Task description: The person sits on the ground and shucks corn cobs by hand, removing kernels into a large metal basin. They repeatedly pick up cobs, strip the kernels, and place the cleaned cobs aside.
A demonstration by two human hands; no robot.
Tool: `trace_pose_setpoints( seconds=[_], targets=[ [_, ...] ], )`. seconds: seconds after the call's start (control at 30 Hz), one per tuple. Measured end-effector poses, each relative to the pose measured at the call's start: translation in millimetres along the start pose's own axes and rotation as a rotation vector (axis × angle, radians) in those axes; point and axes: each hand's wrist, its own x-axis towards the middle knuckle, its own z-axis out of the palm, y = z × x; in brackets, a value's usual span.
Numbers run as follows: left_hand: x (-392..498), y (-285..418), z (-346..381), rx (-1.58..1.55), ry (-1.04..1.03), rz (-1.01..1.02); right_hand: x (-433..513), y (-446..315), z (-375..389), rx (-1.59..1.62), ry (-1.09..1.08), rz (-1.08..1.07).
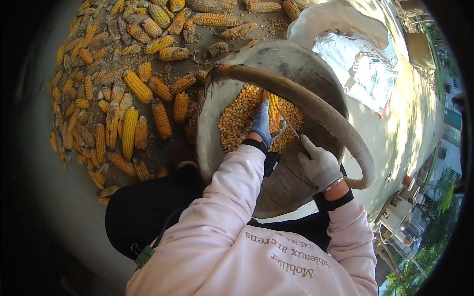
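My left hand [263, 122], in a blue-and-grey glove, grips a yellow corn cob [273, 111] over a large basket [211, 107]. Some of the cob's side shows a paler, reddish strip. In a pale glove, my right hand [319, 162] holds a thin metal tool [289, 123], perhaps a screwdriver or awl, whose tip meets the cob's upper right side. Its handle is mostly hidden in my fist. Loose corn kernels [237, 120] lie in the basket beneath the cob. The basket's thick wooden handle [307, 92] arches over, above and to the right of both hands.
Many corn cobs [159, 118], some dusty or mouldy, are heaped on the ground at left and beyond the basket. A white plastic sack [364, 70] bearing print lies past the rim. My legs [148, 211] flank the basket. Sunlit concrete [403, 122] stretches to the right.
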Motion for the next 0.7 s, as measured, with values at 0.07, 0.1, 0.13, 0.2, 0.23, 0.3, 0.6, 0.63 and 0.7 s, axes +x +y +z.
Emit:
trace_pose_setpoints(
  seconds=[0.07, 0.1, 0.13, 0.2, 0.23, 0.3, 0.6, 0.63, 0.7],
  targets=[
    [12, -4, -4, 0.054, -0.023, 0.019, 7, 1, 6, 0.072, -0.015, 0.036],
    [18, -8, -4, -0.004, -0.011, 0.061, 8, 1, 11, 0.173, -0.022, 0.075],
    [24, -14, -2, -0.057, 0.042, 0.104, 10, -1, 17, 0.276, -0.001, 0.065],
    [35, -24, 1, -0.139, 0.004, 0.175, 15, -7, 31, 0.517, 0.104, 0.092],
    [39, -30, 2, -0.15, -0.004, 0.166, 15, -10, 37, 0.739, 0.087, 0.125],
    [49, -36, 4, -0.195, -0.05, 0.144, 20, -22, 52, 1.148, 0.033, 0.335],
    [54, -36, -1, -0.216, -0.093, 0.112, 29, -15, 50, 1.28, -0.025, 0.325],
    [48, -34, -2, -0.304, -0.177, 0.084, 29, -14, 48, 1.075, 0.018, 0.272],
    [36, -28, 1, -0.488, -0.277, -0.012, 31, -5, 38, 0.794, 0.002, 0.216]
  ],
)
